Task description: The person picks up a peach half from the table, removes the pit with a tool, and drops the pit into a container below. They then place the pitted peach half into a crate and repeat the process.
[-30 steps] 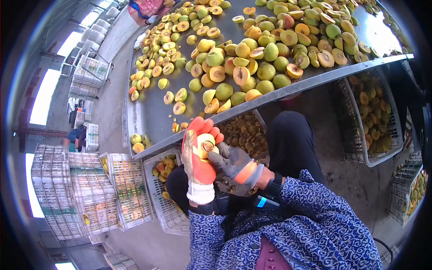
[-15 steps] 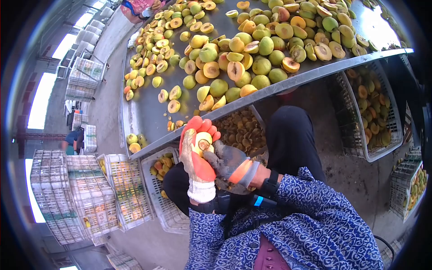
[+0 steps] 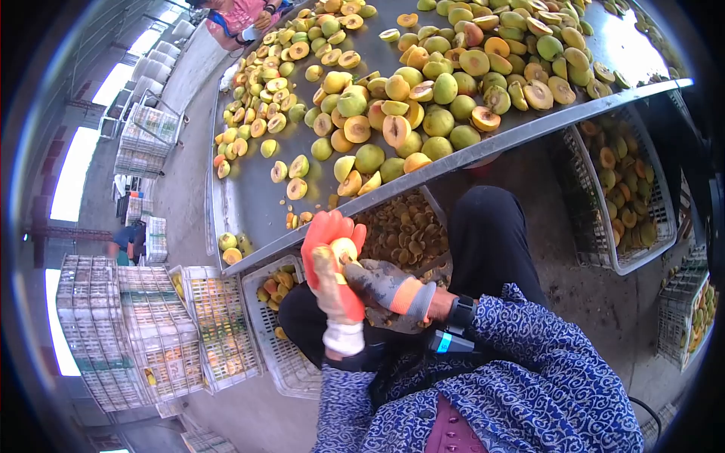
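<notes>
My left hand, in an orange-palmed glove with a white cuff, is closed around a peach half with its cut face up. My right hand, in a dirty grey glove with an orange band, presses its closed fingers against the cut face near the middle. Whatever those fingers hold, if anything, is hidden and blurred. Both hands are just off the near edge of a metal table, where many halved peaches with green-yellow skin and orange flesh lie piled.
Below the table edge, a crate holds brown scraps. A white crate of peaches stands by my left knee, another crate under the table at right. Stacked crates stand at left. Another person sits beyond the table's far left.
My hands have tilted and shifted slightly, with the right fingers pushed closer into the peach half. The view has shifted a little. The other person's arm shows more.
</notes>
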`<state>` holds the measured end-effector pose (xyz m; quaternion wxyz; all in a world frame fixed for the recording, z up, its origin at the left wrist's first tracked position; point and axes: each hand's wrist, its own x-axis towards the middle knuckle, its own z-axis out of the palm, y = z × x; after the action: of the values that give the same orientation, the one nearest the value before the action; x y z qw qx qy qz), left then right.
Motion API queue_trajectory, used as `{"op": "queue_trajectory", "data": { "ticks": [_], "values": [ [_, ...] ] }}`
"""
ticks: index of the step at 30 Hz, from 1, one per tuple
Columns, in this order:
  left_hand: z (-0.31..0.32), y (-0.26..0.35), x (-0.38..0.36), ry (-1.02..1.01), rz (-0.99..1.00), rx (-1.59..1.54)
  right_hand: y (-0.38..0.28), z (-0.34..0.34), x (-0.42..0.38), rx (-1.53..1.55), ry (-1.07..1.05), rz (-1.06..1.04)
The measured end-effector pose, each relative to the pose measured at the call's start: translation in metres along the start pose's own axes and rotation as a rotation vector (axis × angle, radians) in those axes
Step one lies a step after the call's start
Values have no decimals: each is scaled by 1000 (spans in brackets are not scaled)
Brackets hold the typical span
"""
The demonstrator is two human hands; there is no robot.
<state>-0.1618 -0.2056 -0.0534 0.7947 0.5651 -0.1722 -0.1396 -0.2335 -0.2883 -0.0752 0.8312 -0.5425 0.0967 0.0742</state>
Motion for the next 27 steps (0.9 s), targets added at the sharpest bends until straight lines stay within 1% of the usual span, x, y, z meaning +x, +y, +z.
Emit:
{"op": "queue_trajectory", "data": {
  "ticks": [1,2,4,5,6,9,10,13,14,17,18,19,20,21,22,23,24,25,27],
  "values": [
    [-1,-8,-3,43,103,76,12,0,3,-10,-13,-97],
    [0,-7,-2,116,57,49,-5,0,-8,54,-21,21],
    [-1,1,1,97,-50,107,11,-4,-6,110,-84,4],
    [2,8,3,88,-103,136,9,-3,-6,138,-116,-4],
    [10,14,4,136,-153,127,4,-1,-10,332,-121,110],
    [12,35,17,16,-423,146,-15,-12,-20,627,-297,442],
    [14,33,21,1,-442,156,-6,-11,-17,680,-293,429],
    [16,29,24,-33,-357,197,-8,-15,-15,714,-296,340],
    [19,29,25,-59,-303,216,-15,-17,-17,840,-325,433],
    [24,45,33,-78,-409,-67,-5,-23,-8,1135,-731,327],
    [17,46,43,-7,-380,-21,-22,-14,-13,1155,-504,343],
    [0,44,57,60,-310,-129,-30,-7,-16,1201,-420,309],
    [-25,56,72,159,-340,-233,-36,-3,-18,1243,-335,276],
    [-60,71,83,206,-293,-76,-38,-2,-17,1287,-250,240],
    [-92,91,88,167,-310,193,-35,-8,-11,1328,-160,308],
    [-121,99,92,249,-269,615,0,-17,3,1290,-272,327],
    [-183,98,102,129,-221,1040,9,-16,11,1155,-68,413],
    [-189,109,103,97,-200,1606,14,-13,15,1015,134,497],
    [-181,102,122,71,-183,1560,22,-5,15,1048,2,509]
  ]
}}
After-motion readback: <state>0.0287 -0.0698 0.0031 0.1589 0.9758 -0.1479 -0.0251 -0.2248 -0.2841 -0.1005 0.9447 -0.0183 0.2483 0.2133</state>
